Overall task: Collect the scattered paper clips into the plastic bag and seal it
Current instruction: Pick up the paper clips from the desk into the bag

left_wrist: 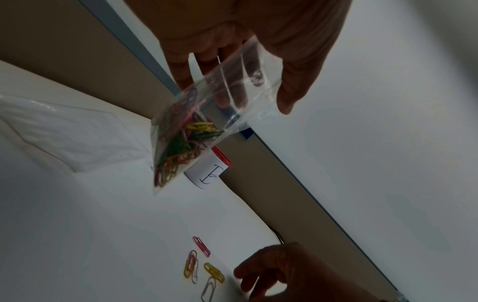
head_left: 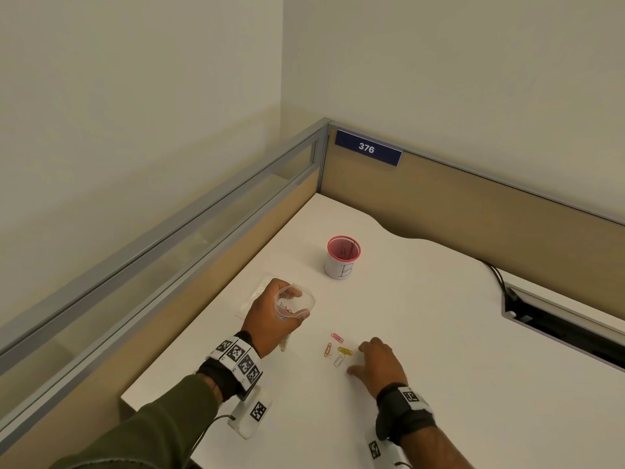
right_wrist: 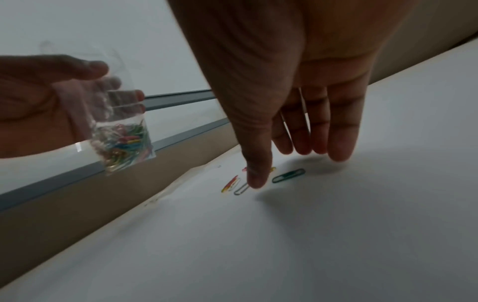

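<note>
My left hand [head_left: 270,319] grips a small clear plastic bag [head_left: 299,301] above the white table [head_left: 439,333], its mouth held wide. Many coloured paper clips fill the bag's bottom [left_wrist: 186,143]. Several loose clips [head_left: 338,350] lie close together on the table: a pink one [head_left: 337,337], an orange one [head_left: 328,349], a yellow one [head_left: 345,351] and a pale one [head_left: 339,360]. The right wrist view also shows a green clip [right_wrist: 288,175]. My right hand [head_left: 375,360] hovers just right of them, fingers [right_wrist: 341,143] straight and empty, thumb tip over the pale clip.
A red-rimmed cup [head_left: 342,258] with a "B" label stands farther back and holds some clips. A second flat plastic bag [left_wrist: 72,132] lies on the table beyond my left hand. Partition walls [head_left: 473,204] close off the back and left. A cable slot [head_left: 558,326] opens at the right.
</note>
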A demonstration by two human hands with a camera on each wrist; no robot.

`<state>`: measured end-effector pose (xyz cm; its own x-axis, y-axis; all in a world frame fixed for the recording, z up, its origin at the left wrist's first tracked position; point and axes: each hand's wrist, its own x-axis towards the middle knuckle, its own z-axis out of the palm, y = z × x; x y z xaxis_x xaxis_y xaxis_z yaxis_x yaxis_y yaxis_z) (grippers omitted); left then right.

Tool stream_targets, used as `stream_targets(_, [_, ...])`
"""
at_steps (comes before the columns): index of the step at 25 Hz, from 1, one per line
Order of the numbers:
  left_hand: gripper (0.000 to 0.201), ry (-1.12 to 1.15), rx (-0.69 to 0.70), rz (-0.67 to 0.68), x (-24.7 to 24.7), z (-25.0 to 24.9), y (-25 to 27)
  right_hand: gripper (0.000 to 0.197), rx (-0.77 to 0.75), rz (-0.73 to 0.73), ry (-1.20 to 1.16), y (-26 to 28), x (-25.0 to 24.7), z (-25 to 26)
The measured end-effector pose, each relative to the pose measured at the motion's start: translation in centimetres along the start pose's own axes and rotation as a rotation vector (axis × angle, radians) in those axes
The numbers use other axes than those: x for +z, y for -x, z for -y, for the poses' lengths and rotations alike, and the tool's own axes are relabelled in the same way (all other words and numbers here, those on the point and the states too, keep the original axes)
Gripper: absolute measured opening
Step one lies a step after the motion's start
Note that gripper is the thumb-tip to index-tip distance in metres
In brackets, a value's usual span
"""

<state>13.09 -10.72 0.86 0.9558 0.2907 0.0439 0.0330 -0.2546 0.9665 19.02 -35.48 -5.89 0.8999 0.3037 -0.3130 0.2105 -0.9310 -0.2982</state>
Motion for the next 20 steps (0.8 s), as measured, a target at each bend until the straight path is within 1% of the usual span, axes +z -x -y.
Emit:
stream_targets(2, [0.04, 0.003, -0.005, 0.004, 0.3, -0.1, -0.3, 0.036, 0.011, 0.014, 0.043, 0.2, 0.7, 0.4])
stream_targets(5, [0.04, 0.001, -0.002, 0.025, 1.0, -0.4, -0.5, 0.022, 0.003, -0.029, 0.015, -0.6, 1.2, 2.3])
stream_targets(9, [0.041, -0.023, 0.006, 0.026, 0.9, -0.5, -0.8, 0.022, -0.028, -0.095, -0.04, -2.4, 0.2, 3.3])
stream_targets(11, [0.041, -0.022, 0.008, 0.016, 0.5, -0.5, -1.0, 0.027, -0.128, -0.086, -0.062, -3.2, -0.2, 3.3])
stream_targets(13, [0.041, -0.004, 0.015, 0.004, 0.2, -0.3, -1.1, 0.032, -0.264, 0.013, -0.052, -3.5, -0.1, 3.9])
stream_targets(15, [0.04, 0.007, 0.013, -0.002, 0.0, -0.2, -1.2, 0.028, -0.351, 0.076, 0.028, -3.4, 0.5, 4.5])
stream_targets(18, [0.04, 0.011, -0.005, 0.004, 0.2, 0.1, -1.5, 0.014, -0.394, 0.033, 0.158, -2.6, 1.4, 4.0])
stream_targets(20, [0.041, 0.015, -0.006, 0.019, 0.4, 0.3, -1.6, 0.014, -0.37, 0.017, 0.162, -1.9, 1.1, 3.0])
